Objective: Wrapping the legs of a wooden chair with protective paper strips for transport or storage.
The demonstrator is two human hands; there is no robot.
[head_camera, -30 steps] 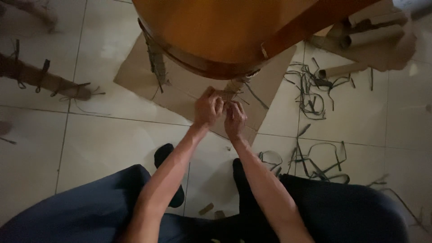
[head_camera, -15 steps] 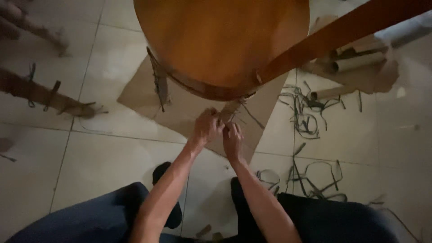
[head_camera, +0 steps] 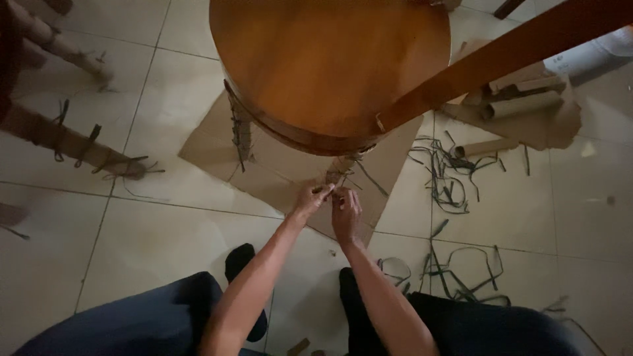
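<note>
Fingers of the left hand [head_camera: 310, 198] and right hand [head_camera: 345, 209] are pinched together on something thin at the foot of the wrapped leg [head_camera: 337, 170]; what exactly they hold I cannot tell. The leg lies just beyond the fingertips, its long axis running up and away to the stool seat [head_camera: 330, 66]. The left fingertips sit nearer the leg. Beneath lies cardboard [head_camera: 277, 171].

A flat sheet of brown cardboard [head_camera: 277, 175] lies on the floor directly beneath the hands, several brown cardboard tubes [head_camera: 521, 105] rest on torn brown wrapping [head_camera: 554, 128] well off to the upper right of the right hand, and no labels, signs or screens show.
</note>
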